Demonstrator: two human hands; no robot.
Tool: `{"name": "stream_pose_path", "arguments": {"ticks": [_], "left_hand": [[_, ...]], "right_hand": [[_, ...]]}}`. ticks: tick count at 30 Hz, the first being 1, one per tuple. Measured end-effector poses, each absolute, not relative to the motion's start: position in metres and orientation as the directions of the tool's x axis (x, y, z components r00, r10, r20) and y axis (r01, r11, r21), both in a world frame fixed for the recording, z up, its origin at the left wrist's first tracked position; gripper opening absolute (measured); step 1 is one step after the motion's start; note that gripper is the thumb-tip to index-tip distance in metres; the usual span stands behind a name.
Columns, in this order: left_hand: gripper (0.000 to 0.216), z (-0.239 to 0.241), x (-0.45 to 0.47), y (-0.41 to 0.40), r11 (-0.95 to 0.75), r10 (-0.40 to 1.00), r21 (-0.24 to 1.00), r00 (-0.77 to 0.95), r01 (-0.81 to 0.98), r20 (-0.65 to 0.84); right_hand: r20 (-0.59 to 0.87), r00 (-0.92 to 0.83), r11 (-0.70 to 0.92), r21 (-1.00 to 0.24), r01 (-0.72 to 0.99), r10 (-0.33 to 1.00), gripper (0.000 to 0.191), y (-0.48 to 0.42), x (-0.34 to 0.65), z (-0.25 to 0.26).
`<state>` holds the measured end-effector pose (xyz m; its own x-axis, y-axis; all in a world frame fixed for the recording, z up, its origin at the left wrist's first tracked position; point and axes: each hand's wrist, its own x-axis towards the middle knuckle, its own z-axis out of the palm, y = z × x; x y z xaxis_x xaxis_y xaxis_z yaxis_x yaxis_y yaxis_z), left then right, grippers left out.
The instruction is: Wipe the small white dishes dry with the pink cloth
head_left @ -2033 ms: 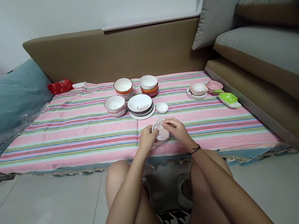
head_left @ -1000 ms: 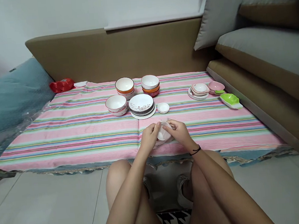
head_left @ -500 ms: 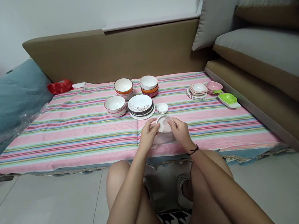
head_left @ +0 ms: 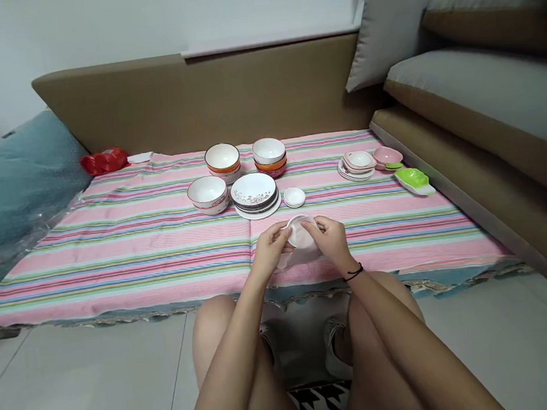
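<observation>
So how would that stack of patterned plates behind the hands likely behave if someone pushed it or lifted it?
The stack of patterned plates looks glazed and rigid, so probably fragile if knocked. Several plates sit piled on a wider white plate, so it is likely heavy for its footprint. On the striped cloth, a push might drag or bunch the fabric, and the upper plates could slide.

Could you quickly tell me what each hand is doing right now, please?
Left hand: closed on the left edge of the small white dish.
Right hand: closed on the dish's right side, with a pale cloth.
</observation>
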<state>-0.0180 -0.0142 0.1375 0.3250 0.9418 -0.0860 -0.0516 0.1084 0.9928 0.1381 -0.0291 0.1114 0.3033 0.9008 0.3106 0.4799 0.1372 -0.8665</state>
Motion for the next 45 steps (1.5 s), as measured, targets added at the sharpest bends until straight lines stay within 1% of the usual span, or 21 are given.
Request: {"name": "stream_pose_path", "arguments": {"ticks": [3,8,12,17,21,27,30,33,38,42,45], "left_hand": [[0.052,0.135,-0.018,-0.015,0.120,0.924,0.991,0.372,-0.059,-0.090],[0.050,0.133,-0.024,-0.015,0.092,0.898,0.995,0.434,-0.026,-0.072],[0.052,0.132,-0.024,-0.015,0.120,0.905,0.992,0.414,-0.034,-0.095],[0.057,0.129,-0.019,-0.016,0.196,0.924,0.974,0.355,-0.113,-0.145],[0.056,0.126,-0.016,-0.015,0.229,0.937,0.960,0.303,-0.164,-0.172],[0.053,0.128,-0.015,-0.014,0.254,0.945,0.938,0.268,-0.237,-0.188],[0.054,0.130,-0.015,-0.014,0.271,0.943,0.931,0.261,-0.243,-0.207],[0.053,0.130,-0.015,-0.015,0.286,0.934,0.931,0.283,-0.226,-0.219],[0.052,0.129,-0.016,-0.016,0.291,0.916,0.932,0.344,-0.215,-0.206],[0.052,0.128,-0.014,-0.016,0.274,0.915,0.935,0.360,-0.226,-0.181],[0.053,0.128,-0.014,-0.015,0.266,0.916,0.936,0.363,-0.229,-0.172]], "right_hand": [[0.291,0.299,0.128,-0.877,0.464,0.909,0.038,-0.027,0.141,0.109],[0.216,0.245,0.089,-0.892,0.442,0.945,0.042,-0.026,0.144,0.107],[0.181,0.231,0.054,-0.882,0.469,0.956,0.043,-0.026,0.144,0.108],[0.170,0.242,0.037,-0.880,0.473,0.955,0.040,-0.027,0.140,0.108],[0.155,0.225,0.030,-0.877,0.479,0.962,0.040,-0.027,0.138,0.109],[0.192,0.182,0.076,-0.859,0.507,0.964,0.039,-0.024,0.139,0.109],[0.199,0.179,0.082,-0.856,0.511,0.964,0.039,-0.024,0.139,0.109],[0.198,0.205,0.061,-0.846,0.529,0.959,0.038,-0.027,0.138,0.111],[0.192,0.247,0.045,-0.866,0.499,0.950,0.036,-0.029,0.137,0.113],[0.238,0.276,0.081,-0.874,0.480,0.931,0.034,-0.029,0.138,0.113],[0.245,0.267,0.102,-0.884,0.456,0.932,0.030,-0.027,0.139,0.111]]}}
